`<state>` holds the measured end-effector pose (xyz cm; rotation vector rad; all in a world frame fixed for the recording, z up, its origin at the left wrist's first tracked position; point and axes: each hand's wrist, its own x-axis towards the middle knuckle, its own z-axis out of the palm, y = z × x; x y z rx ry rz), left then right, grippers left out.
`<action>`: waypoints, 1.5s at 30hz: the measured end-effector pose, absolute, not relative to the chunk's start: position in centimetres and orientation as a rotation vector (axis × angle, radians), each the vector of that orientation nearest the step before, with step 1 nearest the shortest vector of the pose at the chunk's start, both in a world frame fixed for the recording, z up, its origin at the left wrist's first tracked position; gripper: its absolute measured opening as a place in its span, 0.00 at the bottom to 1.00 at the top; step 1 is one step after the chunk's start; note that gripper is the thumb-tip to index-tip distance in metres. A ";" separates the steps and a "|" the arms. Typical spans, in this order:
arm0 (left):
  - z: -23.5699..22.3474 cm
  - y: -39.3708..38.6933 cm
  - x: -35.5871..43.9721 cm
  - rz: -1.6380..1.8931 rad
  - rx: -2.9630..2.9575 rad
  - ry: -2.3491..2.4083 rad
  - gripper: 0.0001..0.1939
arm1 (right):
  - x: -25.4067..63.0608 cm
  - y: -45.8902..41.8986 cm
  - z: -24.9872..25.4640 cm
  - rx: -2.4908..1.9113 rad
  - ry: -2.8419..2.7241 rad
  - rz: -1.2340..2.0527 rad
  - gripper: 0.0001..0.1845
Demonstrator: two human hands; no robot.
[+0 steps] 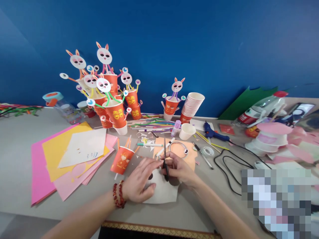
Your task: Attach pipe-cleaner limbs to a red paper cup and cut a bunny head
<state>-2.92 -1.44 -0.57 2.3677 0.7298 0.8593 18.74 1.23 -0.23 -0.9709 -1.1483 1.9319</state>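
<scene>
My right hand (178, 169) is closed around black-handled scissors (166, 171), their blades pointing away from me. Under both hands lies a sheet of white paper (164, 196) with dark round spots on it. My left hand (141, 177), a red bead bracelet at its wrist, lies over the sheet's left part with fingers stretched toward the scissors. Just beyond that hand, a red paper cup (122, 160) with orange sticks leans tilted. A ring-shaped hoop (184, 145) sits on orange paper (191, 161) behind the scissors.
Rabbit-faced figures on red cups (114, 111) stand at the back left. Pink and yellow sheets (50, 149) lie left. Stacked cups (193, 104), a white cup (187, 131) and a blue glue gun (215, 133) with its black cord are behind and right. A bottle (259, 109) stands far right.
</scene>
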 end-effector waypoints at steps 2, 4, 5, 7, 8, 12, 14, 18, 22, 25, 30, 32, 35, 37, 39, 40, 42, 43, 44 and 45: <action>-0.5 -1.5 -2.8 0.881 2.330 0.719 0.37 | 18.6 1.0 -0.3 -0.973 -1.138 1.931 0.25; -0.5 -1.4 -2.8 0.930 2.205 0.729 0.37 | 18.5 0.9 -0.4 -1.000 -1.110 1.900 0.26; -0.5 -1.4 -2.7 0.969 2.097 0.742 0.37 | 18.4 0.9 -0.4 -1.022 -1.088 1.876 0.26; -0.5 -1.2 -2.6 1.042 1.810 0.774 0.35 | 18.4 0.9 -0.3 -1.057 -1.030 1.826 0.27; -0.6 -1.0 -2.5 1.061 1.666 0.786 0.34 | 18.4 1.0 -0.3 -1.070 -0.998 1.802 0.27; -1.3 -0.8 -2.1 1.006 1.382 0.898 0.22 | 18.3 1.0 -0.5 -1.089 -0.913 1.713 0.27; -1.5 -0.8 -1.9 0.934 1.368 0.974 0.18 | 18.3 0.9 -0.7 -1.079 -0.898 1.680 0.28; -1.4 -1.1 -1.9 0.870 1.382 1.058 0.18 | 18.4 0.9 -0.9 -1.081 -0.934 1.581 0.28; -1.1 -1.3 -2.0 0.815 1.333 1.083 0.21 | 18.5 0.8 -0.5 -1.062 -0.921 1.506 0.26; -1.2 -1.4 -1.9 0.764 1.253 1.096 0.21 | 18.6 0.8 -0.2 -1.040 -0.910 1.513 0.26; -1.1 -1.5 -2.2 0.919 1.143 1.110 0.19 | 19.3 1.0 0.0 -1.042 -1.069 1.457 0.21; -1.0 -1.4 -2.4 0.961 1.116 1.127 0.19 | 19.8 1.1 0.0 -1.059 -1.181 1.375 0.19; -0.9 -1.5 -2.6 0.988 1.076 1.141 0.19 | 20.6 1.2 -0.2 -1.115 -1.301 1.314 0.19; -0.9 -1.5 -2.6 1.002 1.055 1.136 0.18 | 21.1 1.3 -0.6 -1.192 -1.354 1.290 0.20; -0.9 -1.6 -2.5 1.007 1.036 1.119 0.18 | 21.4 1.5 -0.8 -1.283 -1.393 1.246 0.21; -0.8 -1.7 -2.4 1.004 1.029 1.101 0.17 | 21.6 1.5 -0.7 -1.313 -1.399 1.234 0.21; -0.6 -1.7 -2.3 1.005 1.023 1.060 0.17 | 21.8 1.6 -0.2 -1.317 -1.385 1.283 0.22; -0.6 -1.7 -2.3 1.011 1.024 1.041 0.16 | 21.8 1.6 0.3 -1.296 -1.370 1.340 0.23; -0.5 -1.7 -2.3 1.020 1.028 1.025 0.16 | 21.9 1.5 0.9 -1.269 -1.356 1.415 0.24; -0.5 -1.7 -2.3 1.030 1.031 1.014 0.15 | 22.0 1.5 1.5 -1.239 -1.347 1.501 0.24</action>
